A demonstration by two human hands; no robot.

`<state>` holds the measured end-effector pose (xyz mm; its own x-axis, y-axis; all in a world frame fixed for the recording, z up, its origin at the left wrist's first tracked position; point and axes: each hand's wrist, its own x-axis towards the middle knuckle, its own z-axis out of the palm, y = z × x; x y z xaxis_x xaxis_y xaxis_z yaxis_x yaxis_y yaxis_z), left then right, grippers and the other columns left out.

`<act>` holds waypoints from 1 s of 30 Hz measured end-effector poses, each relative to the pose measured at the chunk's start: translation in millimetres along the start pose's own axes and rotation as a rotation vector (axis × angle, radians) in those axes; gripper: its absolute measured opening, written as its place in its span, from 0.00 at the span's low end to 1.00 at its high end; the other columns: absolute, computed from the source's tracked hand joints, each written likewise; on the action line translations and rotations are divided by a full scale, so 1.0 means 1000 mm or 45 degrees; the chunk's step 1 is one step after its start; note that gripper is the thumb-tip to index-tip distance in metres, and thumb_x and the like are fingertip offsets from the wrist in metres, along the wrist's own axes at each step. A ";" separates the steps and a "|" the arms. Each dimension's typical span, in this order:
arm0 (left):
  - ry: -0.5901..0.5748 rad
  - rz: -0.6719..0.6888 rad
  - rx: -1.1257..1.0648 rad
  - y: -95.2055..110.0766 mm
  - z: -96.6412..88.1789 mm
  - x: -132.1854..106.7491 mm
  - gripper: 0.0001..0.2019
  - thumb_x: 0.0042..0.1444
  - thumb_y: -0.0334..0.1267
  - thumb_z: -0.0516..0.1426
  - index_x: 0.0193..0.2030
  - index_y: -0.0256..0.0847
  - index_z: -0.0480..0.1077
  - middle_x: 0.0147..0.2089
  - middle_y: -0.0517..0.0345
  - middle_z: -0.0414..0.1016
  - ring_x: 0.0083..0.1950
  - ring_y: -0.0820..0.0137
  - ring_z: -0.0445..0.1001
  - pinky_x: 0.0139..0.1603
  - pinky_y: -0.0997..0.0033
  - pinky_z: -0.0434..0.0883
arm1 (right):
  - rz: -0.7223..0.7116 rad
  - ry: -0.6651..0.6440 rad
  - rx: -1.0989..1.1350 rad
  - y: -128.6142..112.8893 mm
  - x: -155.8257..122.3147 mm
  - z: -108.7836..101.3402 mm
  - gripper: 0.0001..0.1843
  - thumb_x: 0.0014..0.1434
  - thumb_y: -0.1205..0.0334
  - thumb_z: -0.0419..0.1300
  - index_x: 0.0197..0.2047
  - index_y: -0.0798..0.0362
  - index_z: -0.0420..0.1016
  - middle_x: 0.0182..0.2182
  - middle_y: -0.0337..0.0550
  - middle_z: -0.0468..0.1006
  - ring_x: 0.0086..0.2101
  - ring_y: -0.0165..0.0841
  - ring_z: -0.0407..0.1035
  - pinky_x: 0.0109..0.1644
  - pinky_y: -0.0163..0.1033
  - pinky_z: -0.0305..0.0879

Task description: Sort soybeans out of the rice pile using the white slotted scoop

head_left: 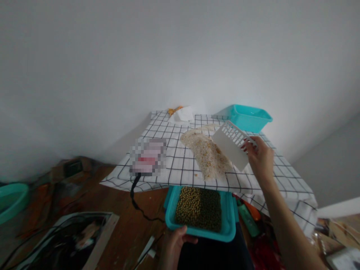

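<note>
My left hand (180,240) grips the near rim of a teal plastic tray (230,225) below the table's front edge. Yellowish beans (188,204) fill the tray's left part, dark green beans (210,210) its right. Over the table, my right hand (261,157) pinches the slotted edge of a white plastic panel (229,146). The panel is tilted, its lower side at a spread-out heap of pale grain (208,155) with yellow bits in it. Whether the panel touches the cloth I cannot tell.
A black-and-white checked cloth (174,161) covers the table. At its back right stands a teal basin (250,118); a crumpled white tissue (182,114) lies at the back. A blurred-out device (147,157) with a black cable (135,200) is at left. An open box (92,232) sits lower left.
</note>
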<state>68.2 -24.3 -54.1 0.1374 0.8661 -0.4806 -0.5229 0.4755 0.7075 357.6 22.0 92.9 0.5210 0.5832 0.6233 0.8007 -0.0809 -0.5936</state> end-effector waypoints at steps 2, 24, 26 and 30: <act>-0.005 -0.021 0.009 0.002 -0.001 -0.002 0.16 0.27 0.36 0.73 0.26 0.42 0.76 0.27 0.52 0.86 0.26 0.55 0.81 0.19 0.62 0.79 | -0.007 -0.028 0.018 -0.003 -0.004 0.002 0.12 0.61 0.56 0.55 0.42 0.52 0.76 0.27 0.44 0.81 0.26 0.37 0.75 0.32 0.38 0.66; 0.016 0.013 -0.006 -0.007 -0.007 -0.001 0.18 0.30 0.33 0.70 0.34 0.45 0.79 0.26 0.61 0.84 0.22 0.62 0.78 0.16 0.66 0.75 | -0.370 -0.346 0.003 -0.042 -0.058 -0.065 0.07 0.67 0.61 0.55 0.42 0.49 0.75 0.24 0.32 0.80 0.22 0.28 0.73 0.29 0.31 0.67; 0.006 0.004 0.000 -0.007 -0.009 -0.002 0.17 0.32 0.34 0.70 0.34 0.44 0.79 0.26 0.61 0.84 0.23 0.62 0.79 0.18 0.66 0.76 | -0.383 -0.375 0.002 -0.045 -0.061 -0.066 0.08 0.67 0.61 0.55 0.43 0.49 0.75 0.25 0.33 0.81 0.22 0.27 0.73 0.29 0.30 0.67; -0.022 -0.022 0.009 -0.003 -0.011 -0.003 0.14 0.33 0.35 0.71 0.31 0.43 0.79 0.25 0.60 0.84 0.24 0.62 0.79 0.20 0.65 0.78 | -0.465 -0.405 0.026 -0.054 -0.063 -0.061 0.08 0.67 0.61 0.54 0.43 0.51 0.74 0.24 0.34 0.81 0.21 0.28 0.74 0.26 0.30 0.66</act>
<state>60.4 -30.2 -60.7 0.1612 0.8601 -0.4839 -0.5146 0.4917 0.7025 299.6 -59.4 116.8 0.0879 0.7888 0.6083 0.9068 0.1894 -0.3766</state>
